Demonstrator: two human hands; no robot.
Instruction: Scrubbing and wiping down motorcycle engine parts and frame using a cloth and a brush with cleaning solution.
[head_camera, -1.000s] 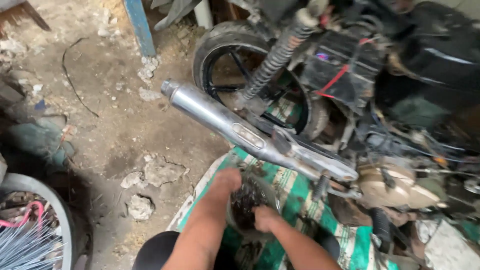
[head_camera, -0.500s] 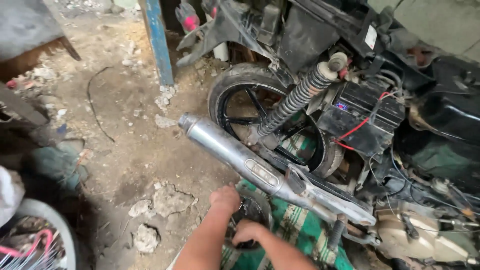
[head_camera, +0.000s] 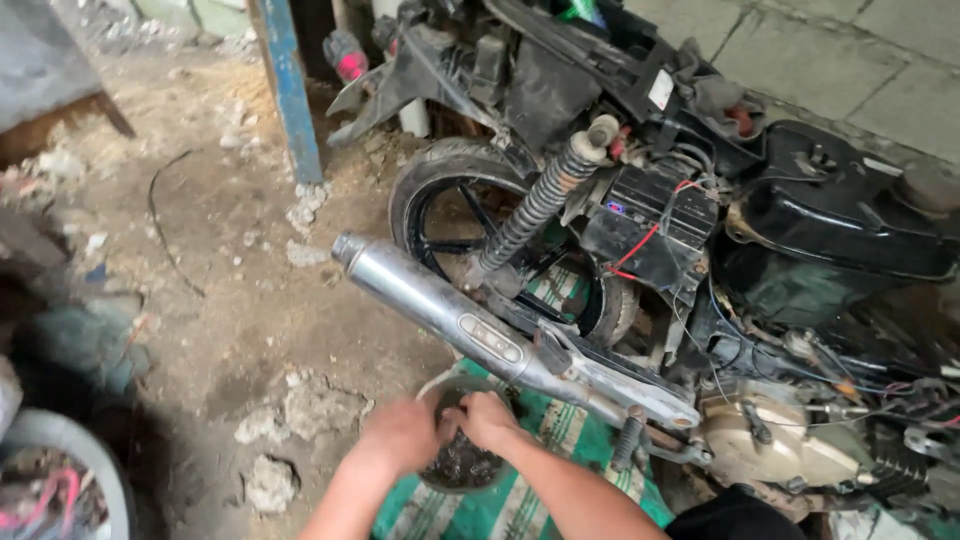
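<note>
Both my hands are down at a small round dirty bowl (head_camera: 462, 462) at the near edge of the scene, sitting on a green striped mat (head_camera: 520, 500) on the dirt floor (head_camera: 230, 300). My left hand (head_camera: 400, 435) curls over the bowl's left rim, fingers bent and closed on it as far as I can see. My right hand (head_camera: 488, 420) sits on the far right rim, fingers curled; whether they truly pinch the rim or only rest there, I cannot tell. The bowl holds dark, grimy matter; what it is stays unclear. Just beyond the bowl, a long chrome exhaust pipe (head_camera: 450, 310) runs from far left down to near right, belonging to a stripped motorcycle (head_camera: 780, 230) that fills the right half. Its rear wheel (head_camera: 450, 210) stands behind the pipe, with a coiled shock absorber (head_camera: 540, 200) slanting over it and a black battery box with red wires (head_camera: 650, 220) to the right. A blue post (head_camera: 290, 90) rises at the far left. Broken lumps of concrete (head_camera: 290, 410) lie on the floor left of the mat. A spoked rim (head_camera: 60, 480) shows at the near left corner.
</note>
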